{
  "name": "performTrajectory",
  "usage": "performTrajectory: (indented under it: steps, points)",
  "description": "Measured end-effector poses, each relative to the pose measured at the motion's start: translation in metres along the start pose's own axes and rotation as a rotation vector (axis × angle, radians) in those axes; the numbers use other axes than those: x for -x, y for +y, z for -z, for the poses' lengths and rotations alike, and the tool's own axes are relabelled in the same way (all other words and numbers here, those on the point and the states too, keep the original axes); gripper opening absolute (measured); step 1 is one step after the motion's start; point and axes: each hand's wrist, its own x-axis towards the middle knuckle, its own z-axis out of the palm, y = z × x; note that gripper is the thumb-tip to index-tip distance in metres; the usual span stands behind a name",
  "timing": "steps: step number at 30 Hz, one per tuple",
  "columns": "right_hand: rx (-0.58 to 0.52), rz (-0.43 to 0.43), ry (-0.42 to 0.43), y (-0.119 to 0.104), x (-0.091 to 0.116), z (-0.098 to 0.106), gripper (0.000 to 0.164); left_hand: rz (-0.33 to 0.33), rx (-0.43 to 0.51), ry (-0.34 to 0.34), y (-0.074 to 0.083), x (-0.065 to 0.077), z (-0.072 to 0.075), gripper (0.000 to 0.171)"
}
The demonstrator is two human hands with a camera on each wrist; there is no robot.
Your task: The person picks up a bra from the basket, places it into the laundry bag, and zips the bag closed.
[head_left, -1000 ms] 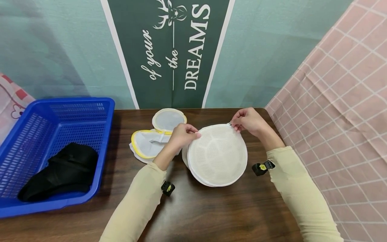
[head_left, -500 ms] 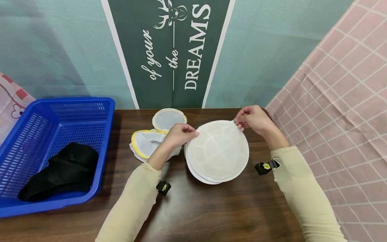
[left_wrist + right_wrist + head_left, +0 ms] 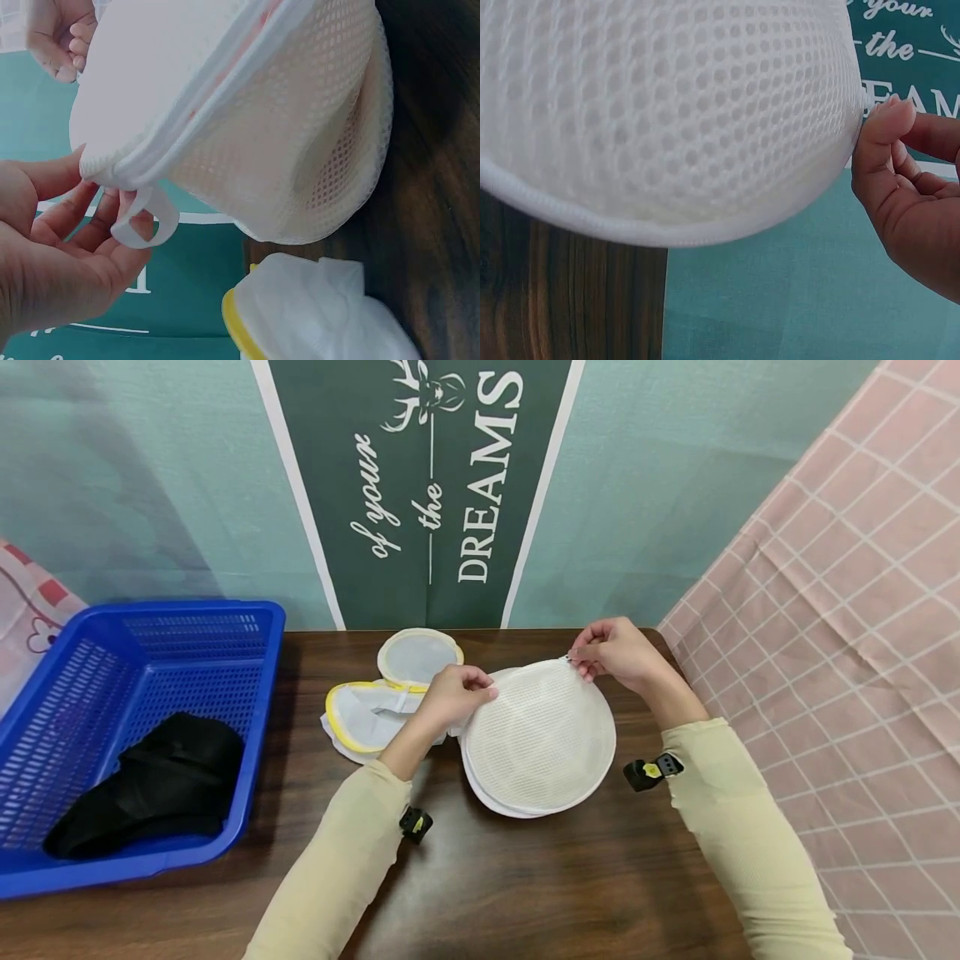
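Note:
A round white mesh laundry bag (image 3: 543,743) is held up between my hands, over the table. My left hand (image 3: 453,695) pinches its upper left rim between thumb and fingers. In the left wrist view, a white fabric loop (image 3: 169,217) hangs by the left fingers, and a zipper seam (image 3: 217,86) runs along the bag's side. My right hand (image 3: 615,653) pinches a small zipper pull at the upper right rim. The right wrist view shows the right thumb and forefinger (image 3: 881,139) together at the rim, close to the honeycomb mesh.
Yellow-trimmed white mesh pieces (image 3: 367,718) lie left of the bag, with a round mesh-topped piece (image 3: 420,657) behind them. A blue basket (image 3: 262,693) holding black fabric (image 3: 165,777) stands at the left. A green printed backdrop (image 3: 427,485) hangs behind the table (image 3: 525,893).
The right hand moves slightly right, then back left, still pinching at the rim. The bag shifts and tilts with it, and its rear panel now shows above the front one. The left hand barely moves.

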Motion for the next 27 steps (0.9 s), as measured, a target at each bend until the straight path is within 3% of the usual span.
performTrajectory:
  steps: [5, 13, 21, 27]
  points:
    - [0.011, -0.038, 0.0, 0.005, -0.001, 0.001, 0.012, 0.002, -0.012, 0.052, -0.003, 0.001, -0.002, 0.011]
    - [-0.073, -0.117, 0.024, 0.015, -0.002, 0.01, 0.006, 0.117, 0.054, 0.122, -0.009, 0.001, 0.0, 0.009]
    - [-0.087, -0.103, 0.001, 0.015, -0.002, 0.014, 0.008, 0.158, 0.098, 0.021, -0.007, 0.001, 0.002, 0.013]
    - [-0.071, -0.081, -0.017, 0.011, -0.006, 0.014, 0.011, 0.125, 0.029, 0.019, -0.003, -0.004, 0.003, 0.017]
